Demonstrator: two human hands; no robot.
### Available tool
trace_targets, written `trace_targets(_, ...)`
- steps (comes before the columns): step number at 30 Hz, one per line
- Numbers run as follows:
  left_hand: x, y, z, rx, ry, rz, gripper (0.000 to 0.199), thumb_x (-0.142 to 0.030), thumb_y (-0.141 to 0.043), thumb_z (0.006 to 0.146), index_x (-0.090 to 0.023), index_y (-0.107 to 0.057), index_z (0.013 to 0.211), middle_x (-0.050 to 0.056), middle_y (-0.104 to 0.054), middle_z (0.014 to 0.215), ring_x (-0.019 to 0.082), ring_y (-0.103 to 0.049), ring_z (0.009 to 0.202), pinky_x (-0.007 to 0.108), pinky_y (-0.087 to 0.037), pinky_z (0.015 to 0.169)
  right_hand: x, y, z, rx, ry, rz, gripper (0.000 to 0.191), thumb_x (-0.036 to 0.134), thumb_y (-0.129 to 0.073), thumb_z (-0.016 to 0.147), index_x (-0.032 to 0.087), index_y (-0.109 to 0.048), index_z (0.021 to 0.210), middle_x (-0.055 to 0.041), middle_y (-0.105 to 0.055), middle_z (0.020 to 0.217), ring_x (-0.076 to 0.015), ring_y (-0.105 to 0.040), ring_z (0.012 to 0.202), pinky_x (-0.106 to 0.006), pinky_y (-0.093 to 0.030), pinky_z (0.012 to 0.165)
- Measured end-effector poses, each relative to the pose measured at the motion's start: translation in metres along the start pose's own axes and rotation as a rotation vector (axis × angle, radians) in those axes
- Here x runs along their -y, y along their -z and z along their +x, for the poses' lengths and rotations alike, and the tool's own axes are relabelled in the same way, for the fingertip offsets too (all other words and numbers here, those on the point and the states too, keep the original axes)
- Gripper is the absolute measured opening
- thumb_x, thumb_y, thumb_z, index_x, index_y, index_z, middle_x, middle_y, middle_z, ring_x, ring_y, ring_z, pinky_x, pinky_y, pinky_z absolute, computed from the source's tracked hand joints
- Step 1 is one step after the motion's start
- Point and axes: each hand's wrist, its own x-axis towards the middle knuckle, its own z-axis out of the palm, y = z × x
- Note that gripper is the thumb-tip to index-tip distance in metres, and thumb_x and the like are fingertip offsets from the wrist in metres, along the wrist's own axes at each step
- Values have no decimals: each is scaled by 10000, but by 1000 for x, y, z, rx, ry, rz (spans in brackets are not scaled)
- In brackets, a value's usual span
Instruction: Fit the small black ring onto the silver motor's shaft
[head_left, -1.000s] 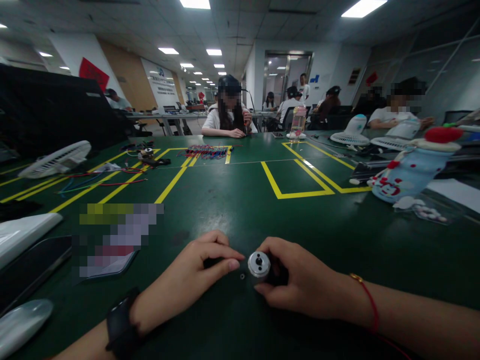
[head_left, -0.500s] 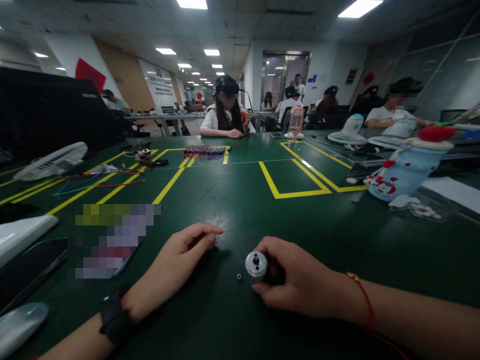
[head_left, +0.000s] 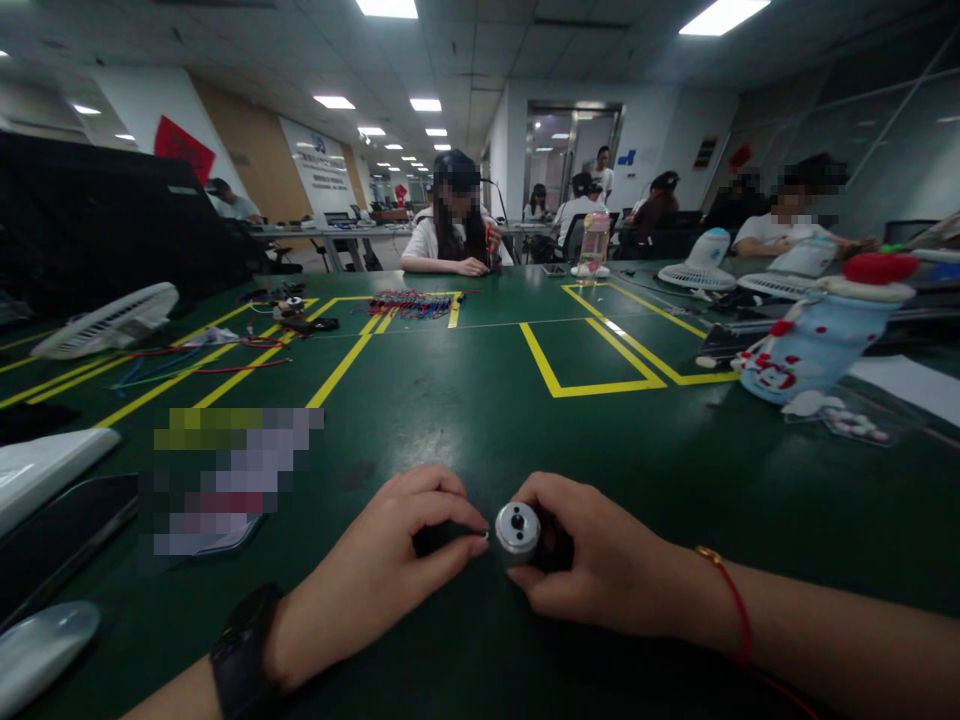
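Note:
Between the thumb and index finger of my left hand (head_left: 405, 545) is a tiny metal ring-like piece (head_left: 485, 535), pinched at the fingertips and mostly covered by them. My right hand (head_left: 592, 550) is wrapped round a silver metal cylinder (head_left: 518, 532). Its round end faces me and shows a dark centre hole with two smaller holes beside it. The pinched piece is just left of the cylinder, with a small gap between them. Both hands are low over the green tabletop (head_left: 420, 400).
A blue bottle with a red lid (head_left: 817, 340) stands at the right, beside a small bag of beads (head_left: 855, 420). Left are a white fan (head_left: 112, 322), a mouse (head_left: 45, 640) and loose wires (head_left: 202, 365). A bundle of coloured wires (head_left: 416, 304) lies farther off, before a seated person (head_left: 450, 225).
My left hand has moved right and closed on the tiny metal piece, which was lying on the table beside the cylinder. My right hand has stayed nearly still with the cylinder.

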Motion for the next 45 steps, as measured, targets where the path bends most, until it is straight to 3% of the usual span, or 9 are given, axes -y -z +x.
trace_targets(4,-12,4,1,-184,8,-63,138,-215,-573,895,-275,-672,970,3,-565,904,162,-557,828,270,-453,716,-2,-1,1,-23,14,-24,273,251,-695,705,195,-550,929,14,-557,778,-121,-487,616,-233,-353,513)
trace_targets(6,-18,5,1,-213,-1,-59,162,-207,-578,891,-294,-678,983,-2,-560,888,159,-554,812,266,-454,700,-3,-2,2,-26,27,-26,272,268,-706,715,197,-555,930,21,-552,767,-119,-488,617,-232,-352,519)
trace_targets(10,-24,3,2,-168,-19,-50,217,-181,-558,899,-312,-687,1013,-2,-562,867,157,-552,791,262,-457,679,-4,-2,3,-13,41,-20,259,310,-718,733,199,-562,908,28,-550,766,-115,-496,625,-228,-356,524)
trace_targets(15,-23,1,2,-203,-21,-75,223,-187,-560,901,-320,-686,1027,-4,-558,866,156,-552,797,256,-462,681,-4,-1,3,-25,70,-43,267,322,-726,740,197,-563,911,29,-548,768,-115,-490,639,-229,-355,540)
trace_targets(25,-27,2,0,-113,19,-93,221,-230,-529,914,-296,-670,1070,13,-578,926,174,-562,855,282,-466,736,-3,0,3,-12,77,-53,256,327,-706,757,189,-573,926,12,-566,798,-123,-491,659,-233,-358,557)
trace_targets(31,-5,4,1,-95,132,-142,202,-279,-468,939,-223,-661,957,21,-639,909,188,-586,838,304,-464,757,-1,1,2,-11,59,-38,311,302,-718,744,193,-581,1001,5,-588,837,-126,-503,679,-238,-368,574)
trace_targets(36,12,9,4,-69,245,-207,223,-325,-473,935,-209,-659,893,-6,-648,845,167,-583,768,258,-449,670,0,2,1,-16,44,-17,298,270,-715,734,194,-580,989,5,-590,833,-123,-511,673,-236,-368,566)
trace_targets(40,14,10,4,-76,254,-233,237,-339,-467,935,-208,-661,897,-10,-641,825,157,-572,732,243,-439,631,0,2,1,-12,27,-11,296,259,-707,733,194,-575,990,6,-584,815,-122,-509,653,-234,-365,548)
trace_targets(45,12,10,4,-66,229,-196,241,-333,-461,935,-204,-661,892,-2,-645,830,169,-589,767,271,-459,693,-1,1,0,-19,40,-10,288,258,-699,734,193,-574,984,6,-585,810,-124,-513,657,-236,-369,553)
